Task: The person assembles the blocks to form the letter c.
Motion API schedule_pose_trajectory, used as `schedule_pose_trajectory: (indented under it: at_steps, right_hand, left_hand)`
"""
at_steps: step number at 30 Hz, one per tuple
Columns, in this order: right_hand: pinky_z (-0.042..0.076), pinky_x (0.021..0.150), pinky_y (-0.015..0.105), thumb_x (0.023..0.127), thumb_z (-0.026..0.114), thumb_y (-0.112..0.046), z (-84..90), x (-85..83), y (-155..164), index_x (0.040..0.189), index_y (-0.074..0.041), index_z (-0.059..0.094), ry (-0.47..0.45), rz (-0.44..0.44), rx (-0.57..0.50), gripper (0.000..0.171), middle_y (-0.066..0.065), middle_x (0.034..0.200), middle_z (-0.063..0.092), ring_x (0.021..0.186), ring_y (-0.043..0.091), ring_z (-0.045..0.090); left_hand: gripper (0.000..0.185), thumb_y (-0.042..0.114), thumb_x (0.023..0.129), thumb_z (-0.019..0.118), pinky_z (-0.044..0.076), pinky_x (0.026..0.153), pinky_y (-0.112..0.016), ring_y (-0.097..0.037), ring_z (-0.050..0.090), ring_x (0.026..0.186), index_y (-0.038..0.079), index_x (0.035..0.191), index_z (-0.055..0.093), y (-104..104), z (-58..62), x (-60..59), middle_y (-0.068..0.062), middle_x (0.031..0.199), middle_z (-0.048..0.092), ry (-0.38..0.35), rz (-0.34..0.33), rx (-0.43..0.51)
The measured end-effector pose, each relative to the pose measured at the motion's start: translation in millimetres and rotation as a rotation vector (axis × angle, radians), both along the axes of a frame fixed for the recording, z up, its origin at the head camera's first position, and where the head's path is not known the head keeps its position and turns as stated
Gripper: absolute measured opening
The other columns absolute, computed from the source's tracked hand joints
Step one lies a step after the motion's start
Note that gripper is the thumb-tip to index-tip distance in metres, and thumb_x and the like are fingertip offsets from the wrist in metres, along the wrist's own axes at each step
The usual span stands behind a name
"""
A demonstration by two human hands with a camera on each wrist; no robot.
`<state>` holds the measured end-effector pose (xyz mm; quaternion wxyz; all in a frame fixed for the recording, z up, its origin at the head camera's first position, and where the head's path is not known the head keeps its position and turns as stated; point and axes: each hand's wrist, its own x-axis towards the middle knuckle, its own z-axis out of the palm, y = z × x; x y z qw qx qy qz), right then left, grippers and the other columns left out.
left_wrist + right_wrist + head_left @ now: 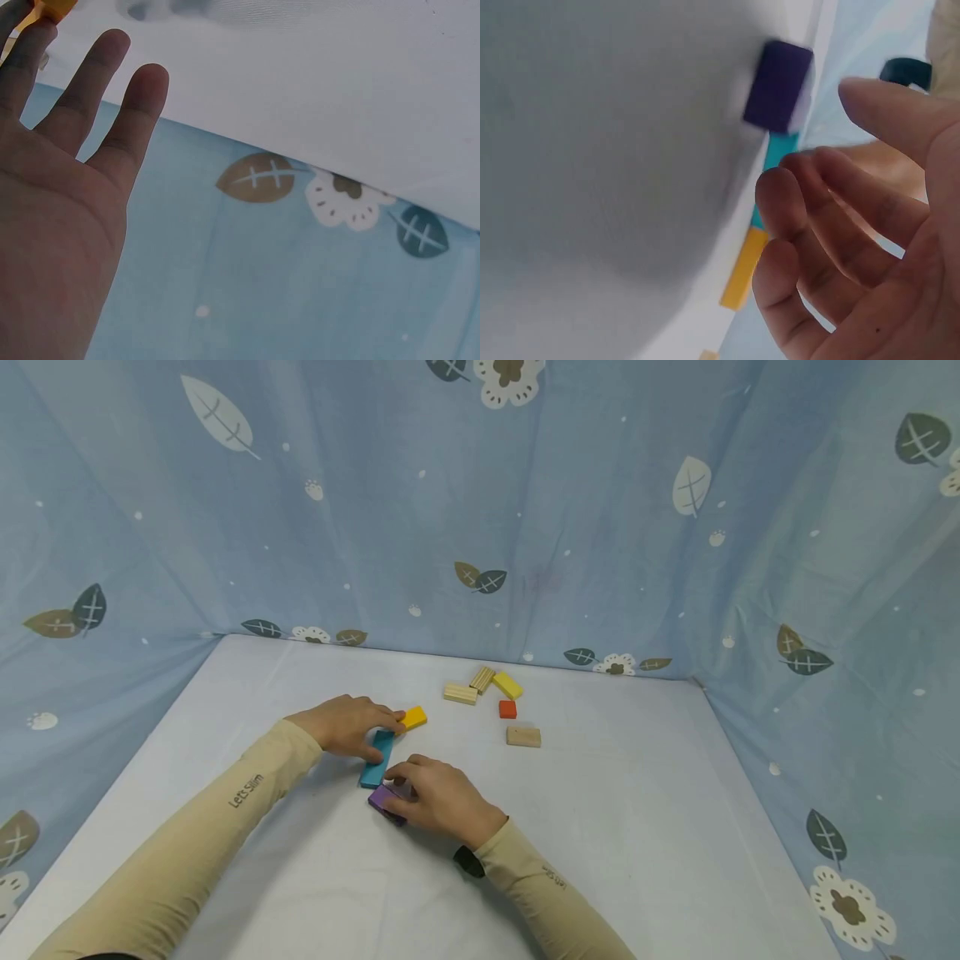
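As I view the white tabletop [637, 835] remotely, I list: left hand [343, 727], fingers spread, fingertips at one orange block [414, 718], thumb at one blue block [377, 760]; right hand [444, 797], thumb and fingers apart, by one purple block [384, 799] near the blue block's nearer end. Beyond, I count one red block [507, 709], one yellow block [507, 685], three plain wooden blocks [523, 737].

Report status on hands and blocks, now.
Left fingers touching orange block. Right fingers by purple block. Blue block between those blocks. Nothing visibly in the way.
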<state>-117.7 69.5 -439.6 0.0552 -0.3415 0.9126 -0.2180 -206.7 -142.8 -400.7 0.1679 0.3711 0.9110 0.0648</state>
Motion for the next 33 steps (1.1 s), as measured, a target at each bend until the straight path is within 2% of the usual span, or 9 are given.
schedule_pose_trajectory:
  at_steps: [5, 14, 22, 26, 33]
  right_hand:
    - [0.052, 0.074, 0.015, 0.097, 0.069, -0.035, 6.5, -9.0, 11.2, 0.126, -0.016, 0.069, 0.029, -0.051, -0.037, 0.034, -0.003, 0.110, 0.068, 0.088, 0.006, 0.064]
    - [0.052, 0.071, 0.017, 0.098, 0.069, -0.035, 20.3, -27.1, 28.7, 0.131, -0.014, 0.066, 0.049, -0.146, -0.082, 0.039, -0.002, 0.115, 0.067, 0.088, 0.010, 0.065]
    - [0.057, 0.083, 0.028, 0.096, 0.072, -0.029, 26.0, -48.4, 52.6, 0.136, -0.016, 0.062, 0.132, -0.219, -0.119, 0.044, 0.001, 0.123, 0.063, 0.102, 0.021, 0.067]
    - [0.056, 0.088, 0.033, 0.095, 0.074, -0.023, 28.5, -63.0, 69.0, 0.140, -0.012, 0.058, 0.167, -0.245, -0.160, 0.049, 0.009, 0.125, 0.062, 0.107, 0.026, 0.065]
    - [0.054, 0.091, 0.036, 0.096, 0.072, -0.021, 31.9, -90.4, 96.4, 0.142, -0.009, 0.056, 0.179, -0.332, -0.112, 0.050, 0.011, 0.129, 0.059, 0.107, 0.024, 0.061]
  left_hand:
    - [0.057, 0.037, 0.089, 0.079, 0.038, 0.108, -0.063, -0.039, 0.051, 0.132, 0.018, 0.140, 0.063, 0.0, -0.8, -1.0, -0.007, 0.153, 0.050, -0.003, 0.005, 0.001]
    - [0.058, 0.036, 0.089, 0.079, 0.037, 0.109, -0.063, -0.038, 0.050, 0.133, 0.017, 0.141, 0.062, 0.5, -0.8, -0.9, -0.007, 0.153, 0.049, -0.010, 0.023, -0.015]
    - [0.057, 0.037, 0.090, 0.078, 0.039, 0.108, -0.063, -0.037, 0.051, 0.131, 0.018, 0.141, 0.062, 1.5, -2.1, -0.8, -0.006, 0.153, 0.050, -0.016, 0.024, -0.028]
    - [0.056, 0.036, 0.090, 0.078, 0.039, 0.108, -0.062, -0.037, 0.051, 0.131, 0.018, 0.141, 0.062, 1.2, 0.1, 0.8, -0.007, 0.153, 0.049, -0.019, 0.023, -0.022]
    - [0.056, 0.034, 0.090, 0.078, 0.038, 0.108, -0.063, -0.037, 0.051, 0.132, 0.016, 0.141, 0.062, 0.5, -0.3, 1.4, -0.007, 0.153, 0.050, -0.016, 0.015, -0.003]
